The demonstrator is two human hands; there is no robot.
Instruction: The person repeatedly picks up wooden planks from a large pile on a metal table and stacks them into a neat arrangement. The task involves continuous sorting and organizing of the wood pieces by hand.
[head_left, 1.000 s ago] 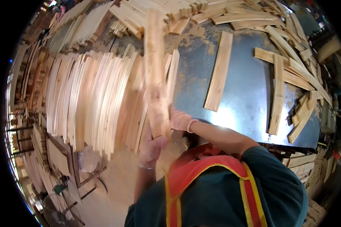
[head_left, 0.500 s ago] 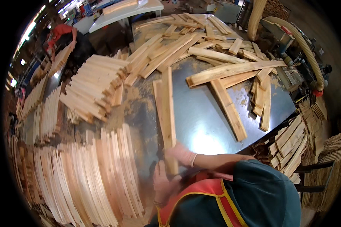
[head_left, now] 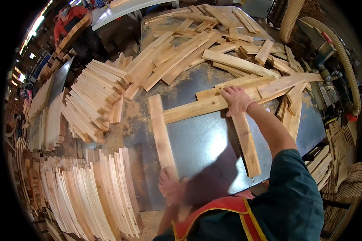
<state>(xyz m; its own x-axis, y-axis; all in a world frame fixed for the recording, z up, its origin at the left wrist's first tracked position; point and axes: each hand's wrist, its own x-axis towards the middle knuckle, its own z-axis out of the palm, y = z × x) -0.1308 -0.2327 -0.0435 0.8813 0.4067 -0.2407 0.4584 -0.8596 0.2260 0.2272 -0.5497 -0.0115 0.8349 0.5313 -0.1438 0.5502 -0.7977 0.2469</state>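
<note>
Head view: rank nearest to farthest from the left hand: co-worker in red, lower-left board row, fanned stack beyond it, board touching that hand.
1. Board: its lower end meets the left hand.
2. Board row: lower left.
3. Fanned stack: beyond the row.
4. Co-worker: upper left.

Over there, the board [head_left: 161,132] by the left hand [head_left: 173,186] lies on the tabletop [head_left: 191,140]. Left of it stands a row of slats [head_left: 88,193]; right, a crosswise plank [head_left: 197,110]; behind, a loose heap [head_left: 177,61].
</note>
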